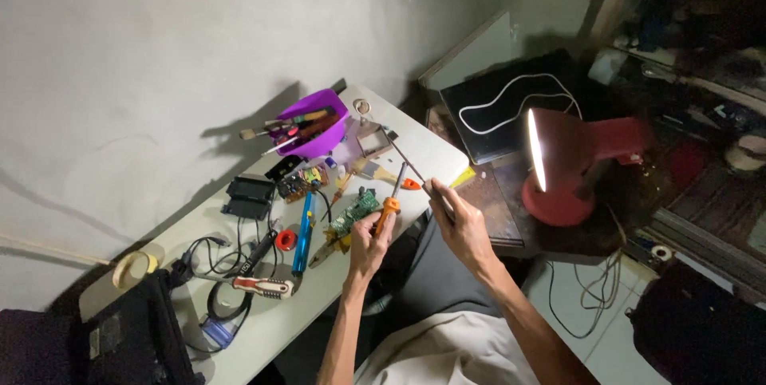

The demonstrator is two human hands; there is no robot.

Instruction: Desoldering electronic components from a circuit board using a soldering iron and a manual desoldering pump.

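Packages: I see none on the table.
Labels, signs: I can't pick out any.
Screens: I find none lit or facing me.

Orange-handled screwdriver (390,202) upright-tilted in left fingers; thin metal rod (408,160) slanted in right fingers.

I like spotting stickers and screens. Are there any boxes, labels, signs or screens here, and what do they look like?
Dark flat panel: maybe a screen, behind the red lamp; black, rectangular, unlit, white cable across it.
Black bag: bottom left on the white table; small pale rectangular label, too blurry to tell more.
No boxes or signs are in view.
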